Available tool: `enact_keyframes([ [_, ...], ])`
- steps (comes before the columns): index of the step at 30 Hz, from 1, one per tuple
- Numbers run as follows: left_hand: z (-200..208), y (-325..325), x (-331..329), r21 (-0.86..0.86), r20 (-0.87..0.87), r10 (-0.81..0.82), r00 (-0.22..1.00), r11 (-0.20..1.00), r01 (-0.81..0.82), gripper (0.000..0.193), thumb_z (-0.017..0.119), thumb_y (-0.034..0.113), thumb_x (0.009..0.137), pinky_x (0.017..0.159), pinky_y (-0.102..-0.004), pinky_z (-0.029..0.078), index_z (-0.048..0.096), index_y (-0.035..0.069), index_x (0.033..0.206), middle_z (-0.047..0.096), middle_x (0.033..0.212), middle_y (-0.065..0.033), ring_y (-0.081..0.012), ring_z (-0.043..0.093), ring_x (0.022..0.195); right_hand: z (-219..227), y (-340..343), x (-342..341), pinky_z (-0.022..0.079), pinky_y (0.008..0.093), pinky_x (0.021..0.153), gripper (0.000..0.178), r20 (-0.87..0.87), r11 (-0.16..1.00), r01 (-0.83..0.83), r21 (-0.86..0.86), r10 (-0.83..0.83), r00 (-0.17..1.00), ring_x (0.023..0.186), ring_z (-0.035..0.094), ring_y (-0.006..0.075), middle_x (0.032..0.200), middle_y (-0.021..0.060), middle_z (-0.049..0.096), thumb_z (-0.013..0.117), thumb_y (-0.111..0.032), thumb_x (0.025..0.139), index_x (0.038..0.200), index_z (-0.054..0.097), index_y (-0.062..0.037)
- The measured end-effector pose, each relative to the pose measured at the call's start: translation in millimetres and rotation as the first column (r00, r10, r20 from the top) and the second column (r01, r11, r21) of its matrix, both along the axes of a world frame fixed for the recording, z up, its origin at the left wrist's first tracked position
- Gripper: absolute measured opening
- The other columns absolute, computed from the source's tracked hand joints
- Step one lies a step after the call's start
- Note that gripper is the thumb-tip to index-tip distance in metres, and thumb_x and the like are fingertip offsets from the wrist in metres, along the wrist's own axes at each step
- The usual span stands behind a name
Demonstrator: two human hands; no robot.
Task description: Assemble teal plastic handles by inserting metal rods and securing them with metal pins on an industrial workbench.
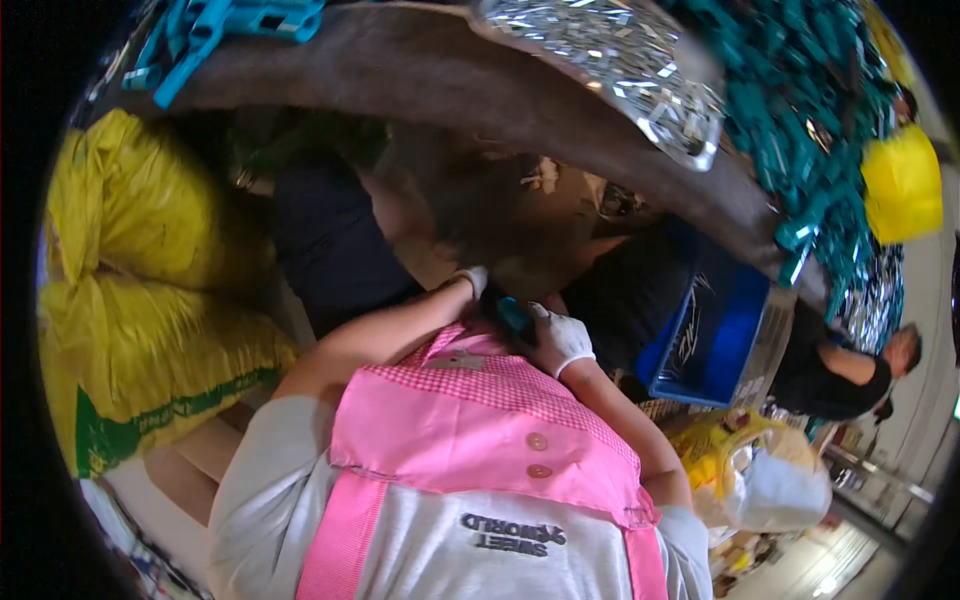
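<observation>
Nearest: pink cloth apron with a gingham strip and two buttons (pixel 480 425), worn over a light grey T-shirt (pixel 450 550) — apron is my reference. Work sits just past its far edge: small teal-and-dark piece, looks like moulded plastic (pixel 513 316), between the two hands. White-gloved right hand (pixel 560 340) is past the apron's far edge, toward its right; fingers look curled in and gripping that piece. White-gloved left hand (pixel 475 281) is just beyond the apron, opposite; fingers mostly hidden, so can't tell whether it's closed or supporting anything. To do this well, I'd keep the right grip firm but light, brace the piece with the left, and bring it up out of the shadow — detail is lost down there. I'd also hold it clear of the apron edge so the cloth doesn't snag, and keep fingertips off any joint. Right of the apron: blue rectangular plastic bin (pixel 735 345) with thin strips inside, and nearer its lower right a yellow-and-white plastic bag (pixel 755 470). Left of the apron: two stacked yellow woven sacks (pixel 160 370). Well beyond the apron: brown curved-looking tabletop (pixel 400 60), bearing a tray of small shiny silver pieces (pixel 640 75); beyond-right, a heap of teal plastic parts (pixel 790 110) and a yellow flat-faced block or sheet (pixel 900 185), can't tell which. Far right of the apron: a co-worker in black (pixel 835 380).
</observation>
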State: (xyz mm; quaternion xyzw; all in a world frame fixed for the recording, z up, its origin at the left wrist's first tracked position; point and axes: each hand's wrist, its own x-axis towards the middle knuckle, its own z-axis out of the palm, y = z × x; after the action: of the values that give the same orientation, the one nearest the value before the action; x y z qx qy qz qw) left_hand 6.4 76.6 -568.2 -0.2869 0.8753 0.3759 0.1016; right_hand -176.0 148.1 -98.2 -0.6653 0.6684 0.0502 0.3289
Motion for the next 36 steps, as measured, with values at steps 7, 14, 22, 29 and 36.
enact_keyframes([
  [7,-57,40,-80,-0.102,0.387,0.390,0.835,0.919,-0.382,0.037,0.055,0.028,0.079,0.075,-0.0460,0.051,0.064,0.011,0.111,0.066,0.102,-0.0075,-0.0289,0.063,0.092,-33,-25,4,0.049,0.0406,0.079,0.063,-0.117,0.986,-0.138,0.098,0.149,0.982,0.090,0.062,0.0316,0.101,0.0169,0.065,0.065,-0.044,0.074,0.123,0.050,-0.0070],
  [14,-79,65,-112,-0.397,0.618,0.660,0.427,0.731,-0.556,0.031,0.048,0.021,0.085,0.073,-0.0426,0.051,0.064,0.010,0.109,0.065,0.104,-0.0093,-0.0266,0.063,0.090,-42,-38,-4,0.050,0.0426,0.074,0.057,-0.117,0.981,-0.169,0.094,0.179,0.977,0.086,0.063,0.0336,0.098,0.0182,0.065,0.064,-0.040,0.076,0.120,0.052,-0.0072],
  [22,-70,51,-115,-0.435,0.645,0.735,0.209,0.578,-0.691,0.029,0.045,0.018,0.088,0.072,-0.0399,0.051,0.065,0.009,0.106,0.065,0.103,-0.0101,-0.0247,0.063,0.088,-40,-38,-4,0.050,0.0453,0.073,0.054,-0.099,0.979,-0.201,0.030,0.203,0.974,0.090,0.061,0.0365,0.101,0.0210,0.062,0.063,-0.036,0.076,0.120,0.052,-0.0067],
  [29,32,-33,-57,0.469,0.407,0.679,0.612,0.419,-0.777,0.028,0.051,0.026,0.087,0.069,-0.0388,0.050,0.066,0.008,0.102,0.065,0.096,-0.0082,-0.0238,0.063,0.084,-18,-95,22,0.050,0.0458,0.071,0.043,-0.084,0.954,-0.160,0.254,0.187,0.979,0.082,0.063,0.0367,0.089,0.0201,0.065,0.061,-0.030,0.078,0.114,0.053,-0.0077],
  [36,307,-139,-49,0.731,0.577,0.637,0.511,-0.125,-0.671,0.035,0.048,0.033,0.091,0.077,-0.0341,0.049,0.061,0.007,0.112,0.065,0.101,-0.0063,-0.0190,0.061,0.093,-51,-154,49,0.052,0.0412,0.079,0.025,-0.057,0.931,-0.147,0.335,0.175,0.983,0.094,0.064,0.0320,0.103,0.0189,0.064,0.057,-0.019,0.079,0.096,0.068,-0.0045],
])
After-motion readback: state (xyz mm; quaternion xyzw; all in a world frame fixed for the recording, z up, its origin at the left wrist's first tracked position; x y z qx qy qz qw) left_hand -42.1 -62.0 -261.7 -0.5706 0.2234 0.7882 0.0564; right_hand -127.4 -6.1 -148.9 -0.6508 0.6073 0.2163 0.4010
